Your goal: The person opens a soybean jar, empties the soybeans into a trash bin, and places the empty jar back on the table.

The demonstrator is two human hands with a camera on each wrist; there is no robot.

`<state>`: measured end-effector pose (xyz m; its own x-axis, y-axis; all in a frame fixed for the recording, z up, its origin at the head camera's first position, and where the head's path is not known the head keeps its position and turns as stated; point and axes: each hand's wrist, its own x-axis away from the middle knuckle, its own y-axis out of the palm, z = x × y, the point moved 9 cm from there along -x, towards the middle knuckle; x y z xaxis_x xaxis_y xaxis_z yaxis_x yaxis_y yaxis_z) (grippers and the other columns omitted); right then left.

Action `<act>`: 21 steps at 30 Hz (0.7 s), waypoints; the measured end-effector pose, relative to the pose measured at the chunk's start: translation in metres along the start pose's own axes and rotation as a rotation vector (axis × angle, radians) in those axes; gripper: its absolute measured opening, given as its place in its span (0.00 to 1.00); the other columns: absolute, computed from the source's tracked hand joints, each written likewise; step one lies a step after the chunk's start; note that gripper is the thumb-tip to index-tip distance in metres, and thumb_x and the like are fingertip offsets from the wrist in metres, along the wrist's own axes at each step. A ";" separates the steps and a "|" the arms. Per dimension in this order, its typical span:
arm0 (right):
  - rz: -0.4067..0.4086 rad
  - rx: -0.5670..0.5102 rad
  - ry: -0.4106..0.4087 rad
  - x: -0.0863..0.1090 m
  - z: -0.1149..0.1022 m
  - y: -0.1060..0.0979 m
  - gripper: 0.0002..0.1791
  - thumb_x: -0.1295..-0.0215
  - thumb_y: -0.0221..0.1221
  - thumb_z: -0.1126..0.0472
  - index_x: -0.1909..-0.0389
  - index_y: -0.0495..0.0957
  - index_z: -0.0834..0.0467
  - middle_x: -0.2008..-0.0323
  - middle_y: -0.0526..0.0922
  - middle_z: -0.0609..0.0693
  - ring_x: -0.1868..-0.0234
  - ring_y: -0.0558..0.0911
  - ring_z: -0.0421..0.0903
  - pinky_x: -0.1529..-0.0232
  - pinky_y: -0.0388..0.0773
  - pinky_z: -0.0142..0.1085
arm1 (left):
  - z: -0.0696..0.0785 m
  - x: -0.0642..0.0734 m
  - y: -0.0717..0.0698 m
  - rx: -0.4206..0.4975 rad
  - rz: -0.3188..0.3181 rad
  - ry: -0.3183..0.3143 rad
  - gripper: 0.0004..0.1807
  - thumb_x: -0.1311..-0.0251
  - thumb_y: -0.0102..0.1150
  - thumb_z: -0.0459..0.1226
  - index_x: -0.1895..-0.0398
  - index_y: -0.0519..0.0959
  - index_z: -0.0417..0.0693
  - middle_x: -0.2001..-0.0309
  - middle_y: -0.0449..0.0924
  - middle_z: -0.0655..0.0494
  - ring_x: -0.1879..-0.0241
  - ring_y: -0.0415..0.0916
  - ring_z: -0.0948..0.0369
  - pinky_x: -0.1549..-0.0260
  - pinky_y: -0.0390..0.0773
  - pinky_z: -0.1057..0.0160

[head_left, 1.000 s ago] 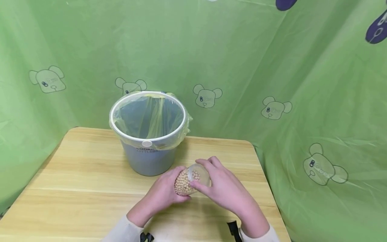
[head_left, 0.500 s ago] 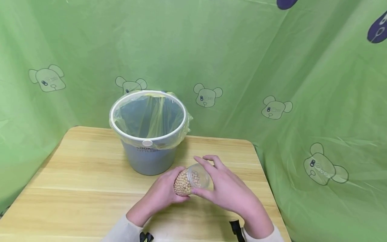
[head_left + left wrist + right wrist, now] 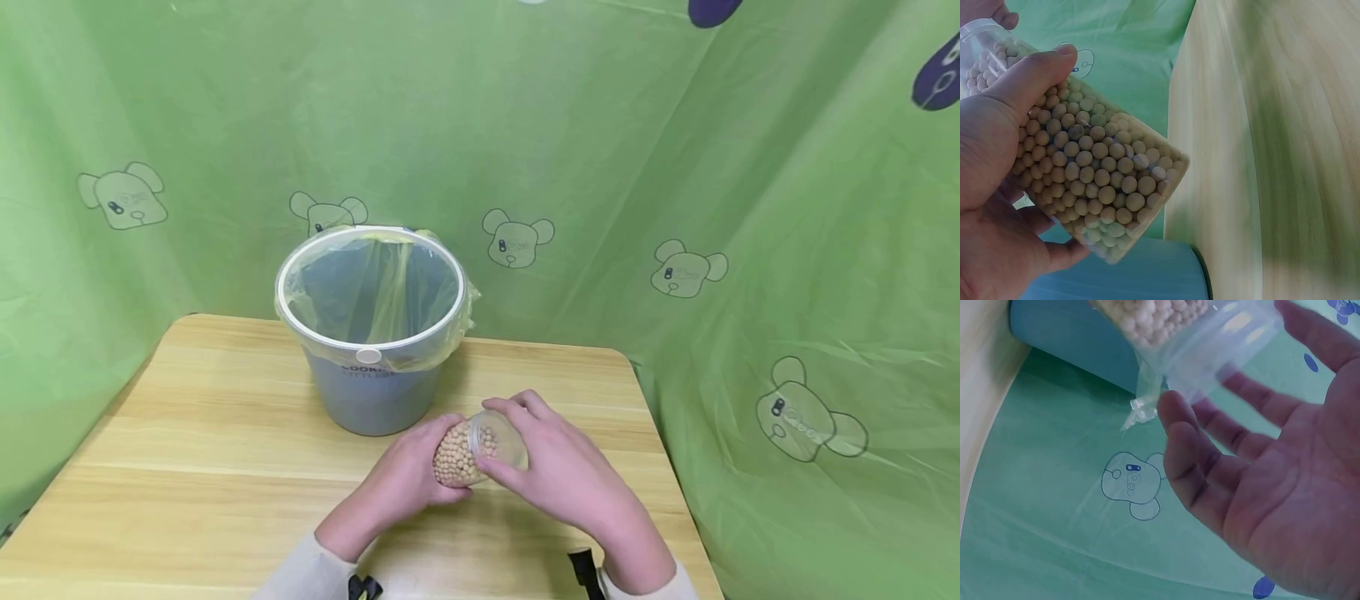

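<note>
A clear plastic jar (image 3: 454, 454) full of small round beige beans lies tilted in my left hand (image 3: 408, 471), its lidded end up toward the right. In the left wrist view the left thumb and fingers (image 3: 1025, 81) wrap the jar's side, and beans (image 3: 1094, 165) fill it to the base. My right hand (image 3: 566, 467) spans the translucent lid (image 3: 506, 437), thumb on the near side and fingers over the far side. The right wrist view shows the fingertips (image 3: 1177, 406) and thumb at the lid's (image 3: 1229, 353) rim, palm apart from it.
Behind the hands stands a grey-blue bucket (image 3: 375, 396) with a white rim, lined with a thin yellow bag (image 3: 442, 354). The wooden table (image 3: 210, 467) has rounded far corners. A green curtain (image 3: 600, 125) with bear heads hangs behind and along the sides.
The right fingers loosened and lifted from the lid half a second ago, and now sit back around it. The left hand and jar have hardly moved.
</note>
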<state>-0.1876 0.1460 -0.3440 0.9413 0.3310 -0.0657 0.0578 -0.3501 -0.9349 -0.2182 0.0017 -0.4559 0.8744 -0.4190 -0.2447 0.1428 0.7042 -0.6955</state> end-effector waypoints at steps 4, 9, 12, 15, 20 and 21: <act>0.016 -0.019 -0.085 0.003 -0.005 -0.006 0.39 0.38 0.78 0.48 0.27 0.76 0.44 0.35 0.81 0.43 0.37 0.86 0.49 0.36 0.88 0.53 | -0.003 0.000 0.000 0.036 -0.006 -0.030 0.53 0.59 0.91 0.45 0.27 0.73 0.51 0.39 0.86 0.54 0.41 0.85 0.55 0.37 0.87 0.47; 0.001 -0.124 -0.069 0.005 0.002 -0.008 0.41 0.40 0.80 0.55 0.27 0.72 0.45 0.33 0.77 0.45 0.37 0.86 0.52 0.39 0.89 0.52 | -0.005 0.000 -0.002 0.066 0.000 -0.042 0.52 0.60 0.91 0.44 0.28 0.73 0.51 0.40 0.86 0.53 0.42 0.86 0.53 0.38 0.87 0.46; 0.001 -0.233 -0.048 0.004 0.013 -0.009 0.42 0.39 0.79 0.57 0.27 0.69 0.48 0.32 0.74 0.50 0.38 0.86 0.54 0.39 0.90 0.50 | -0.008 0.001 -0.003 0.088 0.009 -0.069 0.52 0.60 0.91 0.45 0.27 0.73 0.53 0.40 0.86 0.52 0.42 0.86 0.53 0.37 0.87 0.46; 0.002 -0.390 -0.039 0.004 0.026 -0.007 0.42 0.38 0.78 0.60 0.27 0.65 0.52 0.31 0.71 0.54 0.36 0.85 0.56 0.33 0.86 0.51 | -0.012 0.002 -0.006 0.097 0.036 -0.096 0.53 0.60 0.91 0.45 0.28 0.72 0.53 0.40 0.86 0.50 0.42 0.86 0.53 0.37 0.87 0.46; 0.022 -0.643 -0.035 0.003 0.047 0.000 0.42 0.35 0.75 0.63 0.28 0.60 0.57 0.28 0.71 0.61 0.31 0.83 0.62 0.28 0.82 0.46 | -0.013 0.003 -0.010 0.113 0.095 -0.117 0.54 0.61 0.92 0.45 0.28 0.72 0.50 0.40 0.87 0.47 0.42 0.87 0.50 0.37 0.87 0.45; 0.036 -0.663 -0.030 0.004 0.051 0.000 0.41 0.35 0.75 0.64 0.28 0.60 0.58 0.27 0.72 0.61 0.31 0.83 0.62 0.28 0.82 0.43 | -0.014 0.003 -0.010 0.116 0.103 -0.124 0.54 0.62 0.92 0.45 0.28 0.72 0.50 0.40 0.87 0.47 0.41 0.87 0.50 0.36 0.87 0.45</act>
<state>-0.2011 0.1916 -0.3624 0.9374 0.3300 -0.1116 0.2278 -0.8231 -0.5203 -0.2234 -0.0147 -0.4586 0.9364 -0.2732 -0.2205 0.0964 0.8040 -0.5867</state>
